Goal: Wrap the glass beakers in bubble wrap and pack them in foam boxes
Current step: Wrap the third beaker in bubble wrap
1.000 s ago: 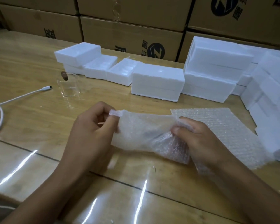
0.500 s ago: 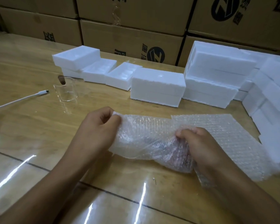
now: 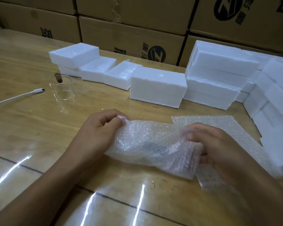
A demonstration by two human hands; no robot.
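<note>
A bundle of bubble wrap (image 3: 147, 144) lies across the wooden table (image 3: 31, 124) in front of me, with a beaker dimly visible inside its right end. My left hand (image 3: 101, 132) pinches the wrap's left end between thumb and fingers. My right hand (image 3: 214, 144) grips the right end, fingers curled round the wrapped shape. A bare glass beaker (image 3: 63, 88) stands upright at the left. An open foam box (image 3: 119, 75) and a shut foam box (image 3: 158, 88) sit in a row behind.
Flat bubble wrap sheets (image 3: 232, 128) lie under my right hand. Stacks of white foam boxes (image 3: 216, 75) line the back and right side. A white cable (image 3: 20, 97) lies at the left. Cardboard cartons (image 3: 131, 33) wall off the far edge.
The right hand has rolled its end of the bundle, its fingers now further over the wrap. The left hand keeps its pinch. The camera has tilted down slightly.
</note>
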